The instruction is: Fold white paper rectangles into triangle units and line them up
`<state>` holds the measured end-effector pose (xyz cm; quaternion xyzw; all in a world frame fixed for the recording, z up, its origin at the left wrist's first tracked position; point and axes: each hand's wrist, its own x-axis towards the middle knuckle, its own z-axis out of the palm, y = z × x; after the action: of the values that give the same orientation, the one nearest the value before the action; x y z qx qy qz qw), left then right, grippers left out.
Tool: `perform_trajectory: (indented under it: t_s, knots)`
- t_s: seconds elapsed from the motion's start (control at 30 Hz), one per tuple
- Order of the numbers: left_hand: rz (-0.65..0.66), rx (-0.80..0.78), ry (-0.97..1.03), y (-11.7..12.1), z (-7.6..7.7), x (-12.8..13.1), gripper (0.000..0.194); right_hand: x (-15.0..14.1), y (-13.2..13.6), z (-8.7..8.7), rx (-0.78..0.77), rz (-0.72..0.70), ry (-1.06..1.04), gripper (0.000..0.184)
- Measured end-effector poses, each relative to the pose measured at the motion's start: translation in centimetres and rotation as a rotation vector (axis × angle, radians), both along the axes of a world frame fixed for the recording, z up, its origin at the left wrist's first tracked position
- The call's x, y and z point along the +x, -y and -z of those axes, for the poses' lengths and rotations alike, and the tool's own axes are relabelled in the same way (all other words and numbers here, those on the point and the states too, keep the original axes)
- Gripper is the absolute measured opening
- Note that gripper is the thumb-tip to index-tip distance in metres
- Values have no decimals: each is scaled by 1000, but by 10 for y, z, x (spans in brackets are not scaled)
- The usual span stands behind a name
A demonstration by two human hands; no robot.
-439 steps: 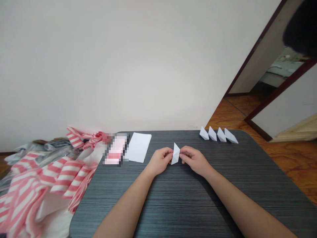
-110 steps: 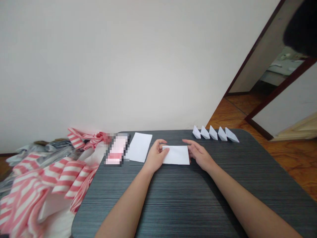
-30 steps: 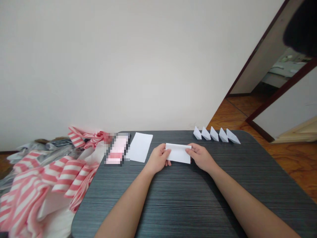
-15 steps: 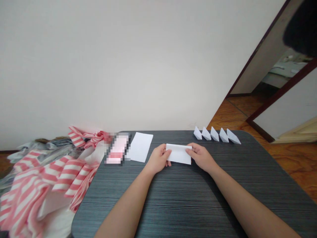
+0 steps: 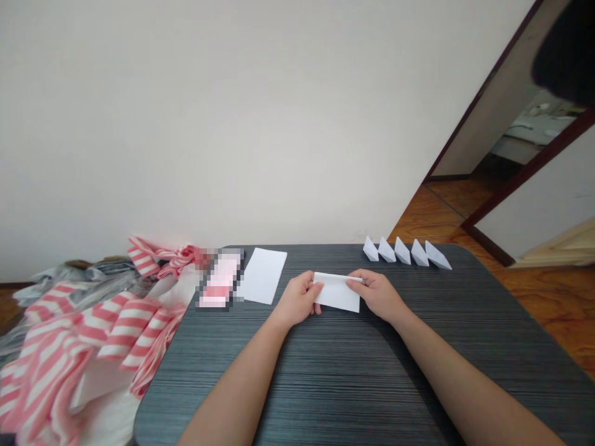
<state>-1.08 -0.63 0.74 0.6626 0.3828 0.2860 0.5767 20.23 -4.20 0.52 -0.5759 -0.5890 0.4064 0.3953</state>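
A white sheet of paper (image 5: pixel 338 293), folded along its far edge, is held between my two hands above the dark table (image 5: pixel 334 378). My left hand (image 5: pixel 300 298) pinches its left side, thumb on top and fingers curled beneath. On the right side, my right hand (image 5: pixel 375 293) grips it the same way, with the fingertips hidden behind the paper. To the left lies a stack of white paper (image 5: pixel 264 275). Several folded white paper boats (image 5: pixel 402 251) stand in a row at the far right of the table.
Left of the stack lies a blurred-out pink and white flat object (image 5: pixel 220 277). Red-and-white striped cloth (image 5: pixel 125 328) is heaped beside the table's left edge. A pale wall (image 5: pixel 260 124) rises behind the table, and a doorway (image 5: pixel 493 142) opens at the right.
The paper and both hands have shifted very slightly toward me, and the paper tilts a little more down to the right. Everything else stays in place.
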Motion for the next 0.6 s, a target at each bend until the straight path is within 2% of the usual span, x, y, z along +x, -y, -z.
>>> perform_trajectory:
  t_s: [0.27,0.6]
  knots:
    - [19,-8,2,0,-1,0,30,2,-2,2,-9,16,-8,28]
    - [19,-6,-6,1,-2,0,31,0,-1,-3,9,22,-3,31]
